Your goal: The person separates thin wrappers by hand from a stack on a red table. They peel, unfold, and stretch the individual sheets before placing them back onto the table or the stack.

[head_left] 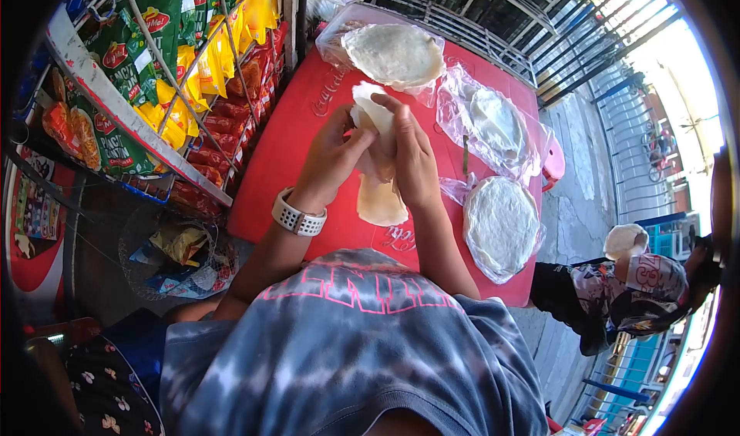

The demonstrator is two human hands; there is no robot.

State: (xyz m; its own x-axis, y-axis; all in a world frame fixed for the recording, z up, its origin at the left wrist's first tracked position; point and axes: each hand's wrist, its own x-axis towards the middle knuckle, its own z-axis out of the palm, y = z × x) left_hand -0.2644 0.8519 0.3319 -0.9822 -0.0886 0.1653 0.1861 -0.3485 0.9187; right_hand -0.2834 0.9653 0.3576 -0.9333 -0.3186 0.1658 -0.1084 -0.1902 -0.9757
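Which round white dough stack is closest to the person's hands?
The top one, just beyond the fingers of the left hand and right hand. The other two stacks lie farther off.

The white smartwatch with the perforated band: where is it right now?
In the head view, the white smartwatch sits on the left wrist, left of centre, over the red plastic table's near edge.

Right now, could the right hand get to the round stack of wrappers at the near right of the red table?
Probably yes. The right hand is busy holding a wrapper together with the left hand, but the stack lies just beside that forearm on the red table, with nothing between them.
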